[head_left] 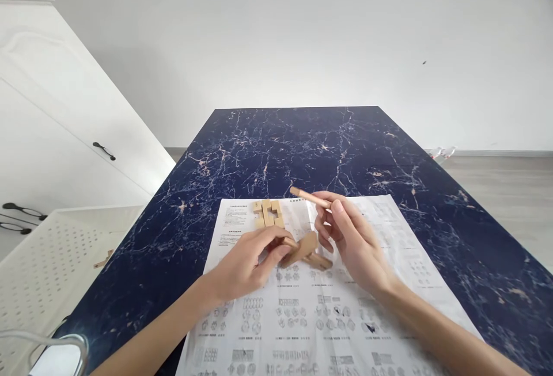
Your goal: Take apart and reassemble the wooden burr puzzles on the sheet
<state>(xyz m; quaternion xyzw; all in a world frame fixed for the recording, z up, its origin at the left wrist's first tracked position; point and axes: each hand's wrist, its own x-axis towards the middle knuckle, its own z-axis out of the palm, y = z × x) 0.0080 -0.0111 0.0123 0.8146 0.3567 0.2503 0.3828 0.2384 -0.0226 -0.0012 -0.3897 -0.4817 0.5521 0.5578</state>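
Note:
My left hand grips a partly joined cluster of notched wooden puzzle pieces just above a printed instruction sheet. My right hand holds a single wooden stick piece between thumb and fingers, raised a little above and behind the cluster. A second small assembly of wooden blocks lies on the sheet's far left part, apart from both hands.
The sheet lies on a dark blue marbled table. To the left stands a white perforated basket with a wooden piece inside, and behind it a white cabinet. A white object sits at the bottom left.

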